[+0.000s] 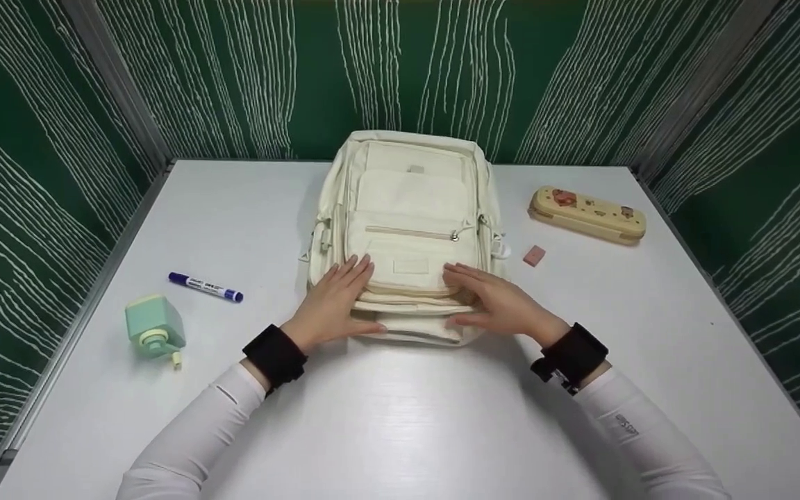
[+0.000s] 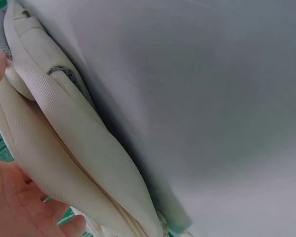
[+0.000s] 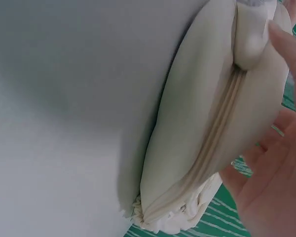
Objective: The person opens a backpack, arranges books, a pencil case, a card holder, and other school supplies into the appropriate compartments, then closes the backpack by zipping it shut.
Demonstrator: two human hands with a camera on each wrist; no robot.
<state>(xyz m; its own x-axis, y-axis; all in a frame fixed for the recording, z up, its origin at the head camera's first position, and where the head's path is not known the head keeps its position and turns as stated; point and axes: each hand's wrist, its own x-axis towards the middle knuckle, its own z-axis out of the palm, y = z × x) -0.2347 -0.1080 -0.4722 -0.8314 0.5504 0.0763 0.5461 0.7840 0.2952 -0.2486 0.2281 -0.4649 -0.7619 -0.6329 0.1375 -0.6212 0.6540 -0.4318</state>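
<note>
A cream backpack [image 1: 414, 194] lies front side up in the middle of the table, its bottom end towards me. My left hand [image 1: 334, 302] rests on its lower left corner, fingers straight on the front pocket and thumb by the bottom edge. On the lower right corner lies my right hand [image 1: 504, 302], fingers extended over the pocket and thumb lower down. The left wrist view shows the bag's bottom panel [image 2: 84, 128] beside the left palm [image 2: 19, 202]. In the right wrist view the right palm [image 3: 274, 192] faces the bag's bottom side [image 3: 187, 113]; some fingertips are hidden.
A blue marker [image 1: 205, 287] and a mint-green pump bottle [image 1: 154, 325] are on the left of the white table [image 1: 400, 417]. Right of the bag lie a small pink eraser [image 1: 534, 255] and a yellow pencil case [image 1: 587, 215]. Green panels [image 1: 546, 69] with white lines enclose the table.
</note>
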